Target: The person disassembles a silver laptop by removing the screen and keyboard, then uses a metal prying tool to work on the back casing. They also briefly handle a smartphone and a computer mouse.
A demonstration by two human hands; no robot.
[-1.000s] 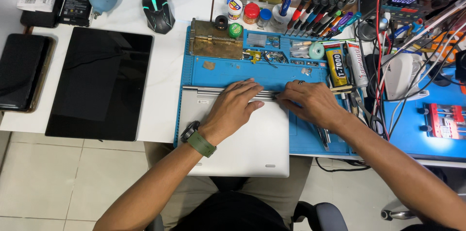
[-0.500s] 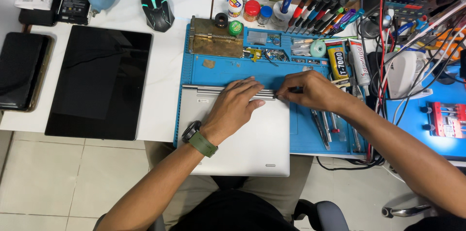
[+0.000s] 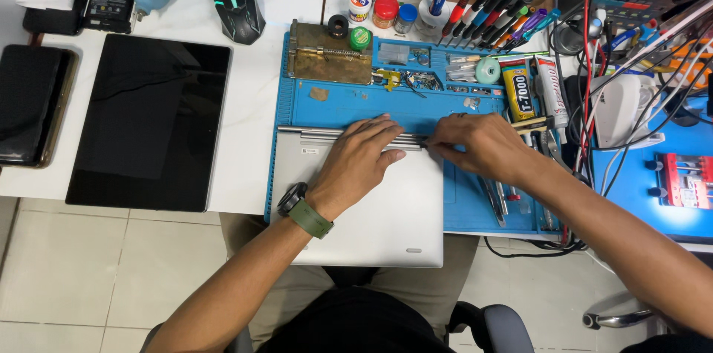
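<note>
Right hand drawn slightly left along the hinge edge since earlier, fingertips pinched on a thin tool, left hand still flat, fingers spread, pressing the closed silver laptop lying on the blue work mat, wrist bent.

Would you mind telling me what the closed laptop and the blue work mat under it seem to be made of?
The laptop looks like metal, perhaps aluminium: a silver shell with a dull, even sheen, though painted plastic cannot be ruled out. The left hand rests on it. The blue work mat looks like silicone or rubber: matte, with moulded compartments along its far edge.
</note>
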